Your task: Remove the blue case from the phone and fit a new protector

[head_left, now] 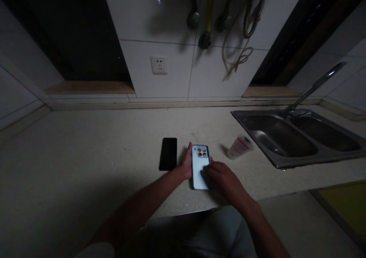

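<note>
A pale blue phone (199, 177) is held back side up over the counter, its square camera block with several round lenses at the far end. My left hand (187, 162) grips the phone's left edge, with the thumb along the side. My right hand (219, 174) is closed over the phone's lower right part, its fingers bent against the back. Something dark, perhaps a small cloth, shows under those fingers; its kind is unclear. Left of the phone, a black phone-like slab (168, 153) lies flat on the counter.
A clear plastic cup (240, 147) with red print stands tilted-looking right of my hands. Farther right is a steel double sink (274, 159) with a faucet (314, 86). The pale counter (85, 147) meets a tiled wall with a socket (158, 65) and hanging hoses (248, 13).
</note>
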Available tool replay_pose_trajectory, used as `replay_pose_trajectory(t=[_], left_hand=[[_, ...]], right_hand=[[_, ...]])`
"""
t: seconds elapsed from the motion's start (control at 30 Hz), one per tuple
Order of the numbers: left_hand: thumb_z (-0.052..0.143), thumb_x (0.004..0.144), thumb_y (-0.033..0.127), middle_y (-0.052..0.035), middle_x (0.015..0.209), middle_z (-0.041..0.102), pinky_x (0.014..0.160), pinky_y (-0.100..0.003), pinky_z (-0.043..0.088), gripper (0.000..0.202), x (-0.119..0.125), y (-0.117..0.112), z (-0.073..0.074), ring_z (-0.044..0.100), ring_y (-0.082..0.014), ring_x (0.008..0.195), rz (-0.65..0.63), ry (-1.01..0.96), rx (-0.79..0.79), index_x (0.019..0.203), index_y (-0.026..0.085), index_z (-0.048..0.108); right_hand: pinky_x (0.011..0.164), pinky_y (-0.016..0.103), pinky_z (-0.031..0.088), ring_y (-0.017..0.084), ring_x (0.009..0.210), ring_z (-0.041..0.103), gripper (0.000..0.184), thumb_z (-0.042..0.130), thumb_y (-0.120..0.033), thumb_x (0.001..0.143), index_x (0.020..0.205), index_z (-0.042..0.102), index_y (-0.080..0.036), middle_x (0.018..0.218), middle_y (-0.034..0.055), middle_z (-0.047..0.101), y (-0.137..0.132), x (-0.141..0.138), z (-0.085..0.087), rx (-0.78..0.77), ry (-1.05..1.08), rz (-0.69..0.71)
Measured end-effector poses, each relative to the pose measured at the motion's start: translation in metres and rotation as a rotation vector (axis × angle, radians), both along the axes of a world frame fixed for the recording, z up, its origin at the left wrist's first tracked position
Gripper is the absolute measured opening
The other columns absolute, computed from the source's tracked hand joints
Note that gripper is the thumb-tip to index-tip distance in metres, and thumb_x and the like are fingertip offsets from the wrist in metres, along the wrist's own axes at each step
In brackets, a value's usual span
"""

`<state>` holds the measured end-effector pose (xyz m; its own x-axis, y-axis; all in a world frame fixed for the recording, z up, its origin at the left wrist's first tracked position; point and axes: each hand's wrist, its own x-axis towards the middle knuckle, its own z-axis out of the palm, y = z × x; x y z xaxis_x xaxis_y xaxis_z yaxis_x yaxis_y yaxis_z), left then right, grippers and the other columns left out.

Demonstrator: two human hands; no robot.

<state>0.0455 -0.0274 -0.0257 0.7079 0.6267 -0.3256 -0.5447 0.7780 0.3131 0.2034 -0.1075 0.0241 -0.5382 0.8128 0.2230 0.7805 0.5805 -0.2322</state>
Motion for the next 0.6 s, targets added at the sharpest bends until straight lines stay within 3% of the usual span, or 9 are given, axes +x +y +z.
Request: replay_pose_trajectory(t=[0.23,0.47,0.6], left_hand=[[0.039,0.09,0.074,-0.0114,0.082,0.074,0.083,-0.038,0.049,0.068,0.007,-0.003,-0.005,0.071,-0.0277,0.081,0.012,0.036,-0.009,0.101,0.014,0.069],[0.049,0.086,0.074,-0.0114,0.087,0.075,0.086,-0.038,0.049,0.066,0.005,-0.006,-0.005,0.071,-0.0283,0.087,-0.01,0.062,-0.029,0.104,0.014,0.069],[0.046,0.087,0.075,-0.0125,0.088,0.075,0.088,-0.039,0.049,0.069,0.003,-0.007,-0.002,0.071,-0.0294,0.09,-0.026,0.099,-0.034,0.105,0.013,0.069]], right_hand=[[0.084,0.038,0.053,0.026,0.096,0.066,0.025,0.055,-0.01,0.09,0.108,0.071,-0.016,0.11,0.0138,0.072,0.038,-0.008,-0.009,0.088,0.179,-0.227],[0.086,0.036,0.053,0.024,0.097,0.065,0.027,0.051,-0.01,0.091,0.105,0.072,-0.019,0.106,0.0111,0.072,0.043,-0.045,-0.01,0.085,0.312,-0.197],[0.085,0.035,0.054,0.023,0.098,0.066,0.026,0.052,-0.009,0.091,0.107,0.071,-0.02,0.108,0.0105,0.072,0.032,-0.049,-0.007,0.024,0.332,-0.158]])
